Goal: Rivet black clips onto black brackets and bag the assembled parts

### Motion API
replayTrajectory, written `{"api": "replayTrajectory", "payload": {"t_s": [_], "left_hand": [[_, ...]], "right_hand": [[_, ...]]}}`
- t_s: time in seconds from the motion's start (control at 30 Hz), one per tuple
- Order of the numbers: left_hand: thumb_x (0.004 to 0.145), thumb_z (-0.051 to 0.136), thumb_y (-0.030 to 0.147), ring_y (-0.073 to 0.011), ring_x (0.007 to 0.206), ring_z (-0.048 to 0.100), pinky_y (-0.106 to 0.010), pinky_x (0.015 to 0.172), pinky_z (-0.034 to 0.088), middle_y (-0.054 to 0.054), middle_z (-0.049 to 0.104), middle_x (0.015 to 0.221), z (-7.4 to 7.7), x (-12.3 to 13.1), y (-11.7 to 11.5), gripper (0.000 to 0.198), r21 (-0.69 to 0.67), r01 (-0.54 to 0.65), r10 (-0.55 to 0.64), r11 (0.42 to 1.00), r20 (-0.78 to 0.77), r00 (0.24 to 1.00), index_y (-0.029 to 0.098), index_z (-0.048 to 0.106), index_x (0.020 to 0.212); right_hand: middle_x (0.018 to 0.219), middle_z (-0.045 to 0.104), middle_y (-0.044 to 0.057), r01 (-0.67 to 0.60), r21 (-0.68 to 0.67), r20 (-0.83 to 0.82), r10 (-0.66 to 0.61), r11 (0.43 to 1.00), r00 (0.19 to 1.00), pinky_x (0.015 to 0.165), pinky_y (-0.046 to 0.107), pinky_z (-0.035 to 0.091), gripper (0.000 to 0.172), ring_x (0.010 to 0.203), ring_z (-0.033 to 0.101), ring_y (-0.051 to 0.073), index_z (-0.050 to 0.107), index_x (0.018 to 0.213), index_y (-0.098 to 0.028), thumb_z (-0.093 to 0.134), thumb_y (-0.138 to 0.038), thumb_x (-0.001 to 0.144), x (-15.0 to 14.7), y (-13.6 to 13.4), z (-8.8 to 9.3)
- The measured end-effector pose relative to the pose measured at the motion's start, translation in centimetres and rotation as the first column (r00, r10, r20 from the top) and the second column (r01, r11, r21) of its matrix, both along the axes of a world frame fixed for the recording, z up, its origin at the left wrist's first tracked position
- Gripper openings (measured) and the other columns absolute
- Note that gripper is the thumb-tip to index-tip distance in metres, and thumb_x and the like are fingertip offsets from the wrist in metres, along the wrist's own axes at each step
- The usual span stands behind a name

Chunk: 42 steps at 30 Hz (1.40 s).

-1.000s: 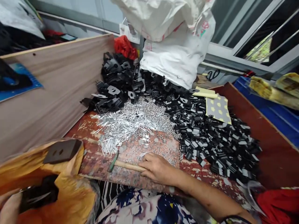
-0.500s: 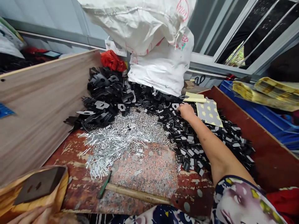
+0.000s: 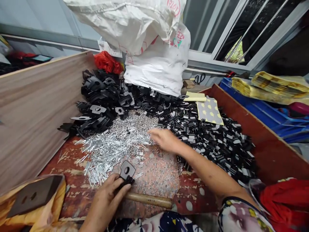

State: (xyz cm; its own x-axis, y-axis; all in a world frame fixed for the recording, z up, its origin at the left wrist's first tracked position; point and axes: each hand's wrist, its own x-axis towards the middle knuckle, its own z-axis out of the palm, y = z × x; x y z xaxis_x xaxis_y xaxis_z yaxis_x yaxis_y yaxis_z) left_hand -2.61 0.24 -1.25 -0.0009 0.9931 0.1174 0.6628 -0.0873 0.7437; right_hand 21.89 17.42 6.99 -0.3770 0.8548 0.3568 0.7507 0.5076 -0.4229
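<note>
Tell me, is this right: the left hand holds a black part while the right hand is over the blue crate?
Not quite: the head view shows the right hand at the heap of silver pins. The left hand does hold a black part.

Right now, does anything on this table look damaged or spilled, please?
The table looks damaged: its red paint is worn away in patches. Metal pins lie in a loose, spread heap, perhaps on purpose; a few lie apart, beside the black part in the left hand.
</note>
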Motion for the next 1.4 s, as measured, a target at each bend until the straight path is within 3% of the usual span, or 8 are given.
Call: {"api": "replayTrajectory", "payload": {"t_s": [0.17, 0.3, 0.47, 0.57, 0.83, 1.07, 1.27, 1.4], "left_hand": [[0.089, 0.055, 0.060, -0.0326, 0.105, 0.068, -0.044, 0.091, 0.056, -0.012, 0.070, 0.108, -0.3, -1.0, -1.0, 0.047, -0.064, -0.133, 0.136, 0.989, 0.049, 0.989, 0.024, 0.071, 0.063], [0.080, 0.064, 0.066, -0.0331, 0.113, 0.063, -0.044, 0.095, 0.054, -0.012, 0.067, 0.111, -0.1, -1.7, -1.1, 0.048, -0.170, -0.291, 0.327, 0.942, 0.258, 0.909, 0.021, 0.073, 0.065], [0.075, 0.077, 0.057, -0.0245, 0.092, 0.061, -0.029, 0.063, 0.054, -0.011, 0.063, 0.111, 1.5, -1.2, -0.5, 0.041, -0.395, -0.211, 0.429, 0.894, 0.620, 0.657, 0.018, 0.072, 0.067], [0.072, 0.082, 0.049, -0.0172, 0.080, 0.054, -0.026, 0.058, 0.052, -0.010, 0.057, 0.118, 2.7, 0.8, 0.6, 0.032, -0.397, -0.073, 0.372, 0.915, 0.760, 0.532, 0.018, 0.075, 0.074], [0.075, 0.082, 0.044, -0.0150, 0.075, 0.051, -0.025, 0.058, 0.053, -0.006, 0.052, 0.095, 3.8, 3.9, 1.7, 0.028, -0.308, 0.064, 0.260, 0.949, 0.882, 0.393, 0.017, 0.075, 0.075], [0.080, 0.079, 0.041, -0.0178, 0.083, 0.052, -0.022, 0.055, 0.052, -0.007, 0.050, 0.098, 2.6, 2.9, 0.1, 0.024, -0.288, 0.069, 0.226, 0.955, 0.859, 0.460, 0.018, 0.077, 0.074], [0.082, 0.078, 0.042, -0.0212, 0.093, 0.056, -0.024, 0.056, 0.053, -0.010, 0.043, 0.146, 1.9, 1.9, -0.5, 0.025, -0.274, 0.041, 0.182, 0.961, 0.737, 0.651, 0.018, 0.079, 0.076], [0.081, 0.079, 0.043, -0.0142, 0.069, 0.052, -0.022, 0.054, 0.043, -0.007, 0.064, 0.095, 1.7, 0.9, -1.2, 0.024, -0.346, 0.077, 0.218, 0.935, 0.733, 0.644, 0.019, 0.078, 0.078]], "right_hand": [[0.109, 0.076, 0.014, 0.101, -0.018, 0.319, -0.090, 0.995, 0.944, 0.089, 0.030, 0.046, 0.039, 0.101, 0.061, 0.021, 0.073, 0.117, -0.013, 0.049, -0.002, 0.088, 4.4, 11.7, 0.7], [0.101, 0.073, 0.019, 0.153, 0.032, 0.452, -0.151, 0.988, 0.879, 0.083, 0.032, 0.043, 0.034, 0.101, 0.060, 0.026, 0.075, 0.105, -0.010, 0.046, -0.002, 0.089, 6.0, 13.9, -0.8], [0.110, 0.070, 0.019, 0.141, 0.152, 0.387, -0.190, 0.978, 0.902, 0.094, 0.041, 0.044, 0.036, 0.109, 0.058, 0.029, 0.074, 0.110, -0.010, 0.042, -0.014, 0.097, 4.8, 8.9, -1.7], [0.104, 0.076, 0.006, -0.116, 0.102, 0.015, 0.115, 0.988, 0.993, 0.108, 0.048, 0.043, 0.028, 0.100, 0.064, 0.022, 0.075, 0.109, -0.022, 0.049, -0.021, 0.100, 0.7, 2.3, -2.4], [0.092, 0.076, 0.000, -0.363, 0.042, -0.447, 0.342, 0.931, 0.826, 0.119, 0.061, 0.031, 0.028, 0.091, 0.068, 0.018, 0.076, 0.106, -0.029, 0.054, -0.017, 0.095, -6.0, -8.4, -5.0], [0.099, 0.075, 0.004, -0.423, -0.082, -0.557, 0.310, 0.903, 0.771, 0.110, 0.051, 0.044, 0.034, 0.095, 0.067, 0.020, 0.073, 0.118, -0.027, 0.048, -0.019, 0.096, -5.8, -11.3, -5.9], [0.109, 0.075, 0.006, -0.557, -0.365, -0.700, 0.175, 0.746, 0.692, 0.093, 0.034, 0.054, 0.034, 0.101, 0.068, 0.019, 0.073, 0.122, -0.022, 0.054, -0.023, 0.094, -5.1, -12.7, -6.5], [0.100, 0.078, 0.001, -0.508, -0.415, -0.480, 0.293, 0.755, 0.827, 0.092, 0.038, 0.052, 0.026, 0.091, 0.068, 0.018, 0.077, 0.113, -0.028, 0.057, -0.022, 0.096, -2.0, -9.9, -6.5]]}}
